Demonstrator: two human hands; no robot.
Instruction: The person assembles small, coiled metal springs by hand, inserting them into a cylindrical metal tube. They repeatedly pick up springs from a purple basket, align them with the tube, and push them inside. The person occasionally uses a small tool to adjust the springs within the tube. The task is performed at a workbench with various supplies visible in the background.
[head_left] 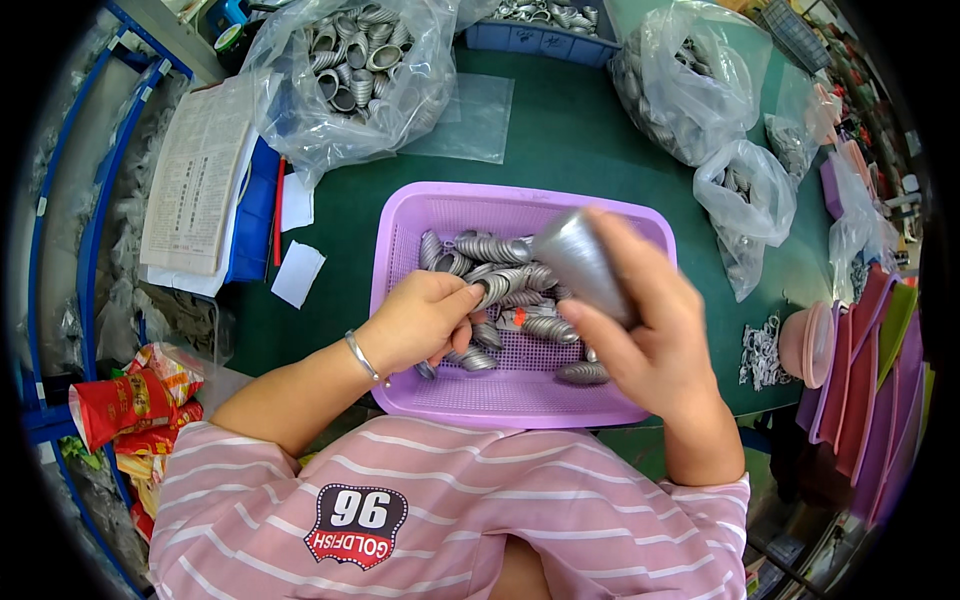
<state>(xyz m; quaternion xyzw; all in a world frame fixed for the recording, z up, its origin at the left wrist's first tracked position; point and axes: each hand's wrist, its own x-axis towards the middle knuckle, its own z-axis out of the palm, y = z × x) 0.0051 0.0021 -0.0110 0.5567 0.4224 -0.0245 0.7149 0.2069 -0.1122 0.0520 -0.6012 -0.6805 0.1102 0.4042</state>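
A lilac plastic basket with mesh walls stands in front of me, several ribbed silver-grey metal pieces lying loose inside it. Over the basket's left part, my left hand pinches one ribbed ring-like metal piece between thumb and fingers. My right hand is wrapped round a smooth, tapered grey metal cylinder, raised above the basket's right side and slightly blurred. The cylinder is tilted, and its lower end is hidden by my fingers. A small orange-red spot shows among the pieces.
Clear plastic bags of metal pieces stand at the back left and back right. A blue bin sits at the far edge. Printed papers lie left; small white parts and a pink tub are at right.
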